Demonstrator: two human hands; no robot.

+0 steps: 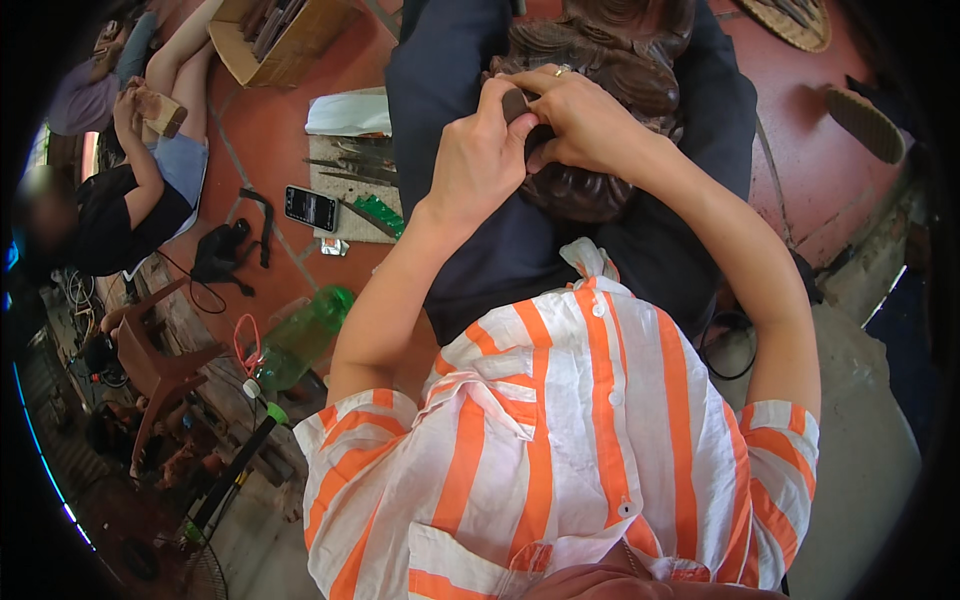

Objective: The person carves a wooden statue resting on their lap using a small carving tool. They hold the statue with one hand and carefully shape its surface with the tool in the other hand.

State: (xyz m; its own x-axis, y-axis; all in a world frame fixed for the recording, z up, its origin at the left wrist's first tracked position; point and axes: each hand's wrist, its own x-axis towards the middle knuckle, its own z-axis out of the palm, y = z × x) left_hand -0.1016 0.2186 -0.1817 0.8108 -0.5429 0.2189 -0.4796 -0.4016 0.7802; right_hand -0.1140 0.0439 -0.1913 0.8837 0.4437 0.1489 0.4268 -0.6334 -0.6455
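Note:
A dark, glossy wood carving (585, 195) with deep curling relief lies between my legs, its upper part reaching to the top of the view. Over its left side my two hands meet. My left hand (475, 155) is closed, thumb and fingers pinching a small flat brown piece (515, 105) that looks like folded sandpaper. My right hand (590, 120), with a ring on one finger, curls in from the other side. Its fingers are bent around the same dark spot, close to the carving; the contact there is partly hidden by the fingers.
Left of my leg, a board (350, 185) carries several thin carving tools beside a phone (311, 209). A green bottle (300, 340), a brown chair (160, 365) and a cardboard box (270, 45) stand farther left. Another person (130, 190) sits there holding a wooden block (160, 112). A sandal (865, 122) is at right.

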